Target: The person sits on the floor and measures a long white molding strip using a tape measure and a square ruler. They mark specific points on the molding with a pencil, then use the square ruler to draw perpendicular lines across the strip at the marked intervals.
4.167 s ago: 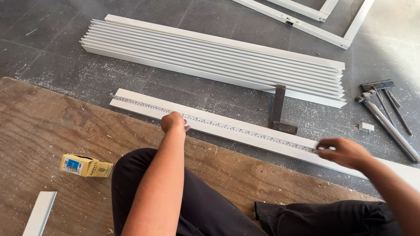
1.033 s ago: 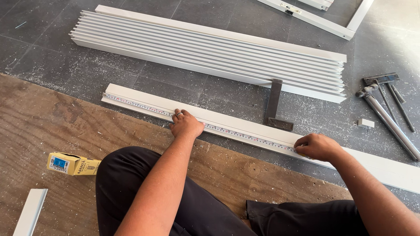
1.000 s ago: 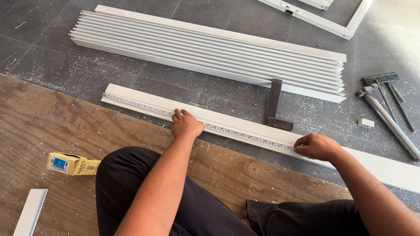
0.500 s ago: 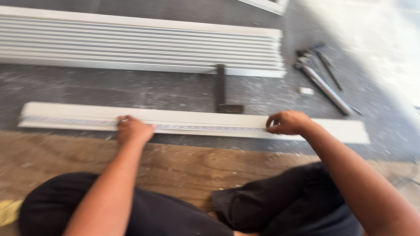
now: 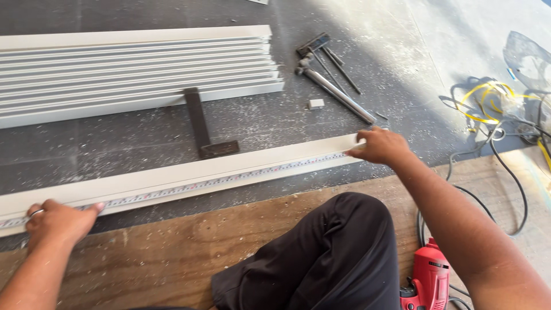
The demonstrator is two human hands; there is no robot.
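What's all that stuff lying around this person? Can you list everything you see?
long profile: one, white, on the dark floor before the knees
measuring tape: one, pale, stretched along the long profile
stack of profiles: one, white, upper left
try square: one, dark, between stack and long profile
metal hand tools: several, grey, top centre
small block: one, white, beside the tools
power drill: one, red, bottom right
cables: several, black and yellow, right
wooden board: one, brown, underneath the person
left hand: on the tape, lower left
right hand: at the profile's right end

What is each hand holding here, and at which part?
Both press a tape measure onto the long white profile: left hand partway along, right hand at the profile's far end.
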